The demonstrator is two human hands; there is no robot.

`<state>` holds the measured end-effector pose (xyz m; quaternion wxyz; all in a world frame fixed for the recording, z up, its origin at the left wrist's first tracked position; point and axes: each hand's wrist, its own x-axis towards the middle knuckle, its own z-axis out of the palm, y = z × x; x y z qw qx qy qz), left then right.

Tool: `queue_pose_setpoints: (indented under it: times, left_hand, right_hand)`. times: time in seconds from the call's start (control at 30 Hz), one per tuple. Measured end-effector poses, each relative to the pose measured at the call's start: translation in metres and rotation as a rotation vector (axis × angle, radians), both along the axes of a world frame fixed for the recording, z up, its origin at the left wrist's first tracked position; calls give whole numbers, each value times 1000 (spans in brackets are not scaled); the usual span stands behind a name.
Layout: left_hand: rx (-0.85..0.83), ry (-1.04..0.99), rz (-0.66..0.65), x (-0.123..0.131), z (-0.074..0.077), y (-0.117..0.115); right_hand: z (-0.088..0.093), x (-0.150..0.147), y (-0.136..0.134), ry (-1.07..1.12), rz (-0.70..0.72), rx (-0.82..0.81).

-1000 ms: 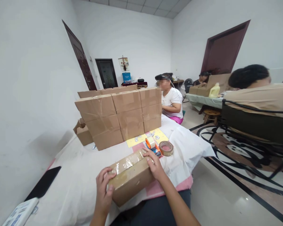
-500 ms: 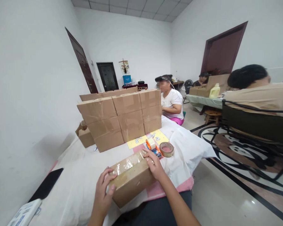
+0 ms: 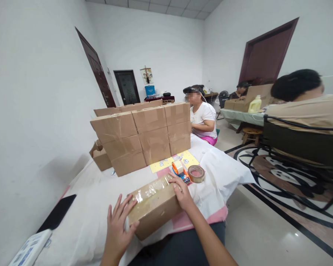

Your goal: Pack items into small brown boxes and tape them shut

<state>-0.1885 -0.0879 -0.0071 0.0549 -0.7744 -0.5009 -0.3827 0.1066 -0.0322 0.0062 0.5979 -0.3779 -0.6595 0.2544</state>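
"Spreading under everything, is that the white cloth [image 3: 91, 210]?"

"Yes, over the table, and the stack of cardboard boxes [image 3: 154, 144] stands on its far part."

"Where's the taped box [image 3: 157, 210]?"

"On the near side, by the table's edge, well apart from the stack. It sits at an angle, its right end farther off, with shiny tape [image 3: 152, 190] along the top."

"And the hands?"

"The left hand [image 3: 120, 221] is open, fingers spread, at the box's left end, fingertips over the top. The right hand [image 3: 183, 194] grips the other end, fingers bent over the top edge."

"Anything smaller?"

"An orange tape dispenser [image 3: 180, 171] lies just beyond the right hand. Smallest is the brown tape roll [image 3: 196, 180], flat on the cloth just right of the dispenser."
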Motion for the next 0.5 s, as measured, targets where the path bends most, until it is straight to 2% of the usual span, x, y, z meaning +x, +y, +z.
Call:
queue_pose_setpoints:
  times: [0.2, 0.37, 0.5]
  left_hand:
    - [79, 83, -26, -5, 0, 6]
    - [151, 177, 14, -14, 1, 23]
    - [180, 177, 53, -21, -1, 43]
  right_hand:
    - [-1, -7, 8, 22, -28, 34]
    - [-2, -23, 33, 13, -90, 83]
    - [1, -32, 54, -4, -60, 65]
